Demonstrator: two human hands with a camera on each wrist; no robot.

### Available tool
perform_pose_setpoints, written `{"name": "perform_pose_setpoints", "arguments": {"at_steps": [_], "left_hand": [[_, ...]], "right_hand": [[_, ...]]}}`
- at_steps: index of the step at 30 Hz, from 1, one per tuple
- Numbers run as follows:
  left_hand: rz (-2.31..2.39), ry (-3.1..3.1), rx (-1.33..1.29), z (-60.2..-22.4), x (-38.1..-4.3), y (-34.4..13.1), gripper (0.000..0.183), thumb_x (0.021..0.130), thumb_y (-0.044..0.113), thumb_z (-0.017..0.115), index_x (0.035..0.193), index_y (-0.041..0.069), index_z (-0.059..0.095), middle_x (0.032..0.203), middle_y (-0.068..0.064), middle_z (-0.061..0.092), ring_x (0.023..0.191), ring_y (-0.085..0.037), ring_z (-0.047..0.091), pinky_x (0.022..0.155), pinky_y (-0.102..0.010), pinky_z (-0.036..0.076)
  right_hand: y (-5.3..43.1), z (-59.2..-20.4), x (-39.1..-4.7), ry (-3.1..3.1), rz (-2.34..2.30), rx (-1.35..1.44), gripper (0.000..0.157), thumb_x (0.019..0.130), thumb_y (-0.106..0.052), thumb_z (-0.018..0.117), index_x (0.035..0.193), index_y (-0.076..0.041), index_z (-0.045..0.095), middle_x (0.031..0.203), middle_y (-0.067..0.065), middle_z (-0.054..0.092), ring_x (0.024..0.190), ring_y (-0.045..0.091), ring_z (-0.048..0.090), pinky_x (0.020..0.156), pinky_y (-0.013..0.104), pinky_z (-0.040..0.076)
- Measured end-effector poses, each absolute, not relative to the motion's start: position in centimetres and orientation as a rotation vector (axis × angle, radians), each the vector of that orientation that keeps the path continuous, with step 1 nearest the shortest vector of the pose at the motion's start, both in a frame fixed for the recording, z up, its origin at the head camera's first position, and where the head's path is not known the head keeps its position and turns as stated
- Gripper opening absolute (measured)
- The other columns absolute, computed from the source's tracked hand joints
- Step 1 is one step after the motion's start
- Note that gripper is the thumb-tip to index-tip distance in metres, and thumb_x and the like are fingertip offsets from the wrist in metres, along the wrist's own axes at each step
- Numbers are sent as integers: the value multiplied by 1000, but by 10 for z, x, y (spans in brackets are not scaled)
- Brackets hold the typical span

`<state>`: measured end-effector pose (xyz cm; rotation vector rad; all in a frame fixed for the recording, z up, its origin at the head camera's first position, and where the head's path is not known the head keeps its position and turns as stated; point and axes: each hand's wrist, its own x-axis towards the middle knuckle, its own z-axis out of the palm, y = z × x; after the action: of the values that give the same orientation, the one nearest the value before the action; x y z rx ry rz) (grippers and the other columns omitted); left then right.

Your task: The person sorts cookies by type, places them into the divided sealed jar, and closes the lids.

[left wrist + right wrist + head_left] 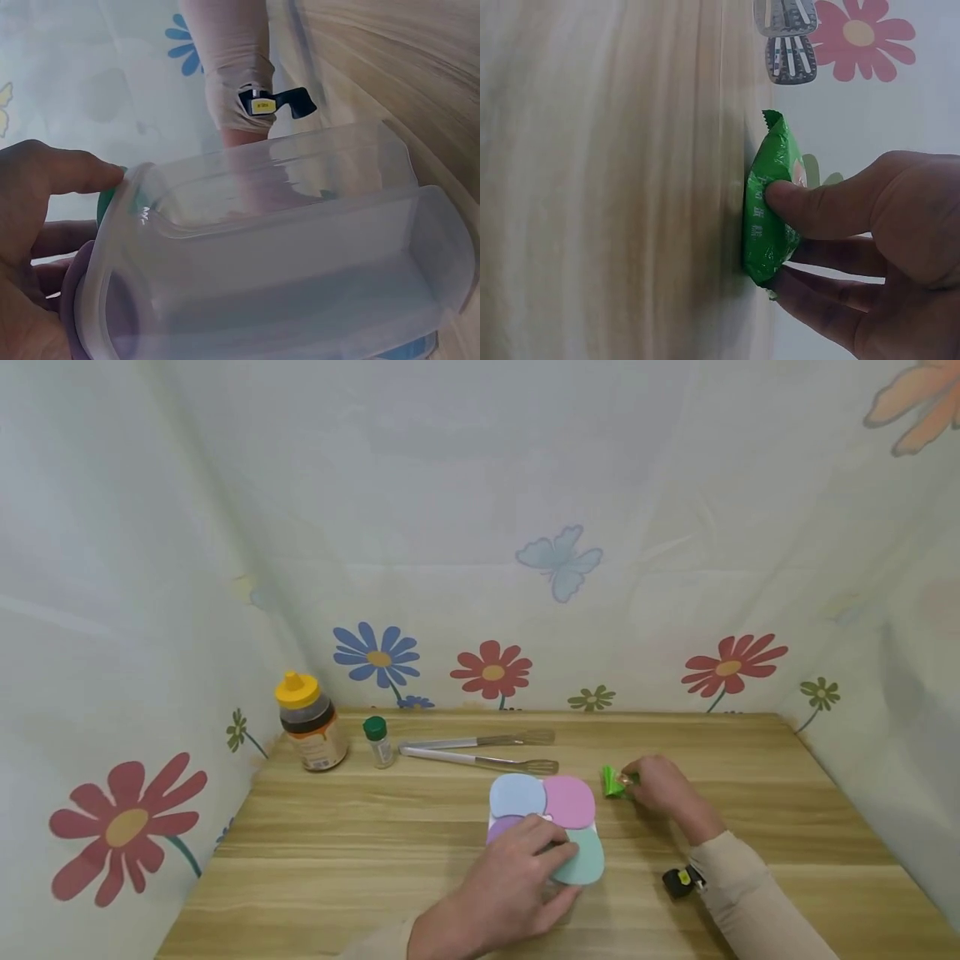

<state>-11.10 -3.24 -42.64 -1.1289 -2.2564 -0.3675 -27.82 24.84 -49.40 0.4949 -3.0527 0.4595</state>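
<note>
A clear plastic storage box (285,262) with pastel lids, blue (517,795), pink (569,802), purple (504,827) and teal (587,860), stands on the table. My left hand (517,881) lies over its front lids, fingers bent on top and thumb at the front edge. In the left wrist view, the lids are seen edge-on beside the fingers. To the right of the box, my right hand (663,789) pinches a green snack packet (769,202) between thumb and fingers. The packet has crimped ends and pale printed characters, and sits right at the tabletop.
Metal tongs (442,757) lie behind the box. A small green-capped spice jar (380,745) and a yellow-topped squeeze bottle (315,727) stand at the back left. Flower-printed cloth (450,527) encloses the table (337,860). A black device (679,882) sits at the right wrist.
</note>
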Motion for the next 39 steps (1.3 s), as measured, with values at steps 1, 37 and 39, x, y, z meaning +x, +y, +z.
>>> {"name": "perform_pose_setpoints", "arguments": {"at_steps": [1,37,39], "left_hand": [[-370,-2255,-1127,-427,-111,-32,32,79,38,77,102,16,72,102,6,63,95,-8,56,87,-17,49],[-436,-2066,-1076,-430,-124,-28,22,62,36,81,76,21,73,74,13,63,69,-3,53,64,-11,48],[-473,-2058,-1074,-428,-125,-28,20,63,35,81,75,20,73,72,13,61,66,-2,50,62,-9,45]], "right_hand": [[248,-494,-277,-3054,457,498,25,81,-7,72,104,2,72,108,21,70,101,36,64,89,54,53],[252,-501,-274,-2959,563,425,11,78,-10,78,81,-15,68,83,3,69,72,17,55,65,37,50],[253,-501,-275,-2954,572,434,11,78,-9,77,81,-14,68,83,3,69,72,18,55,65,38,49]]}}
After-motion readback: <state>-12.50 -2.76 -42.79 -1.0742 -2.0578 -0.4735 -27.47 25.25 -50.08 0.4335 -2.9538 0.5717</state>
